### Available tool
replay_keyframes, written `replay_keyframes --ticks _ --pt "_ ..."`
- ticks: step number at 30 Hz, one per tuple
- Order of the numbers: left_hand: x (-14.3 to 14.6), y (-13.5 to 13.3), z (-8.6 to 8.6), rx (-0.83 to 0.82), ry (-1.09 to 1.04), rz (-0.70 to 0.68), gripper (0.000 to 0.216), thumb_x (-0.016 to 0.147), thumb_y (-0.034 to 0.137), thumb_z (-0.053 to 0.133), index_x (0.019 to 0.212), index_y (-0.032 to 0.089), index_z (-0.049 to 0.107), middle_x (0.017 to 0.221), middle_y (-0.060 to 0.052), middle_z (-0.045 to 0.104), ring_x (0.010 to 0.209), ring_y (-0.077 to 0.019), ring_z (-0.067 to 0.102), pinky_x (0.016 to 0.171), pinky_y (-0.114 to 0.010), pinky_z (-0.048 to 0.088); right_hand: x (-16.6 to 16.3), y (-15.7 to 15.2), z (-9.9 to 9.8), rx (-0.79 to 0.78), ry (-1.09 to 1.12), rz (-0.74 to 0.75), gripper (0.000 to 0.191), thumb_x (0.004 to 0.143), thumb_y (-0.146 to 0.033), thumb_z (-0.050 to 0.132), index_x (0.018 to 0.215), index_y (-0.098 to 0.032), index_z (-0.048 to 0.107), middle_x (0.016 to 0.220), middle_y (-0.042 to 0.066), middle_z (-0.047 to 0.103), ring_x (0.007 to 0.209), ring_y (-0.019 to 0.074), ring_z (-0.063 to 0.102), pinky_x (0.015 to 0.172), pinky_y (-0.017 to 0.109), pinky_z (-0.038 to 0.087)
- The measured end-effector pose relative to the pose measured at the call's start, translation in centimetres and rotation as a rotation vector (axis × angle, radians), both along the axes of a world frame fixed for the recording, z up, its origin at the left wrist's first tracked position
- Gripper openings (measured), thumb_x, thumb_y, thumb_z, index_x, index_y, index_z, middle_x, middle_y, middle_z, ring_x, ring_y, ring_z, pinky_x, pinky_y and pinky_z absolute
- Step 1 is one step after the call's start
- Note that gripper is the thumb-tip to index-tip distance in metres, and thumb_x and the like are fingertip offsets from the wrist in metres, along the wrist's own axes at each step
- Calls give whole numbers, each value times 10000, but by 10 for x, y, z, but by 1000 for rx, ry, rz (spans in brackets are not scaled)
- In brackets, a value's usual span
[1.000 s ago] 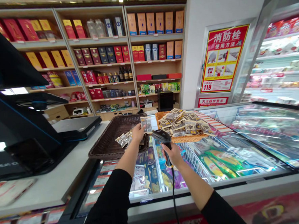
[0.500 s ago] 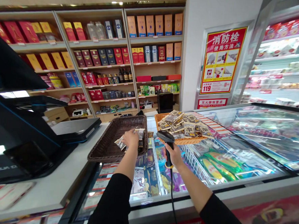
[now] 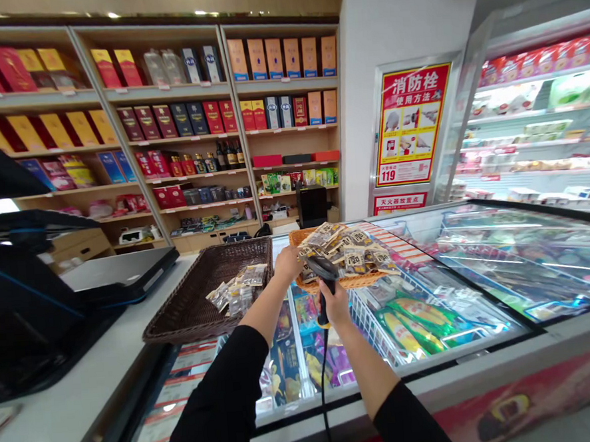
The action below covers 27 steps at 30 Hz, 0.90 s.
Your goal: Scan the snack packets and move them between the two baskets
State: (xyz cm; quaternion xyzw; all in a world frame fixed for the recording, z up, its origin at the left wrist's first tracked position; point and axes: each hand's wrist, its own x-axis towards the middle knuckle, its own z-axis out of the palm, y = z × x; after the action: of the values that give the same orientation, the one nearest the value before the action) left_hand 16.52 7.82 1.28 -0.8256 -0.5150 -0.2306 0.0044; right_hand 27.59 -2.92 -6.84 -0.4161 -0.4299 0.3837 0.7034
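Observation:
My right hand point(image 3: 334, 302) is wrapped around the handle of a black barcode scanner point(image 3: 322, 267), its cable hanging down over the freezer front. The scanner head is in front of the orange wicker basket point(image 3: 373, 280), which is heaped with small printed snack packets point(image 3: 353, 257). At that basket's left edge, my left hand point(image 3: 286, 264) touches the nearest packets. Its fingertips are mostly hidden, so its grip does not show. To the left, a dark brown wicker basket point(image 3: 180, 301) holds a small pile of similar packets point(image 3: 239, 292) near its right side.
Both baskets stand on a glass-topped chest freezer point(image 3: 464, 364) with bagged goods inside. At left are a counter point(image 3: 108, 352), a flat-topped scale point(image 3: 120, 268) and a dark checkout machine point(image 3: 14, 298). Shelves of boxed goods point(image 3: 179, 121) line the back; a refrigerated case point(image 3: 544, 126) stands at right.
My left hand has left the packets in the dark brown basket and moved right to the orange basket. The scanner stays in my right hand. The view has shifted slightly right.

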Motion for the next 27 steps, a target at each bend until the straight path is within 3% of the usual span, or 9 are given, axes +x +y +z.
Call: replay_keyframes --ticks 3,7,13,17,22,24,27 --pt "21 11 -4 -62 101 -4 412 739 269 624 1148 223 624 1154 -113 636 1134 -280 533 951 -339 391 3 5 -2 -19 22 -45 335 791 -548 579 748 -217 552 422 -55 491 317 135 450 340 253 370" --pt "30 20 -10 -113 162 61 289 754 260 608 1028 188 667 1022 -149 682 1030 -304 604 913 -369 412 6 12 -4 -21 81 -68 328 787 -552 579 767 -225 558 416 -60 482 313 141 448 340 258 369" --pt "2 22 7 -49 192 32 233 778 203 567 969 184 699 945 -144 704 990 -296 631 894 -363 420 7 15 -5 -28 92 -93 326 787 -548 575 801 -222 569 438 -56 498 316 146 453 335 268 364" --pt "-36 18 7 -55 -271 26 235 790 321 571 933 188 701 908 -86 718 920 -254 654 840 -338 469 0 10 -4 -13 70 -75 320 789 -538 579 771 -219 551 441 -56 494 320 138 456 339 258 365" --pt "-62 13 -21 -302 -1020 -51 337 786 356 565 1028 134 640 879 -62 709 827 -196 668 740 -318 540 -14 -2 -1 53 64 67 334 792 -528 596 812 -200 539 446 -73 472 318 114 435 339 236 348" --pt "-64 12 -29 -321 -1128 -53 336 802 351 550 1059 141 606 873 -51 696 787 -178 663 706 -317 552 -16 -7 -1 57 55 129 344 793 -532 597 819 -195 535 452 -73 473 315 108 430 337 231 341" --pt "-65 11 -33 -256 -1117 15 289 848 341 496 1055 156 575 817 -32 678 713 -160 648 643 -296 546 -16 -12 0 42 -52 188 346 798 -535 592 765 -200 515 435 -68 473 309 107 421 335 231 335"
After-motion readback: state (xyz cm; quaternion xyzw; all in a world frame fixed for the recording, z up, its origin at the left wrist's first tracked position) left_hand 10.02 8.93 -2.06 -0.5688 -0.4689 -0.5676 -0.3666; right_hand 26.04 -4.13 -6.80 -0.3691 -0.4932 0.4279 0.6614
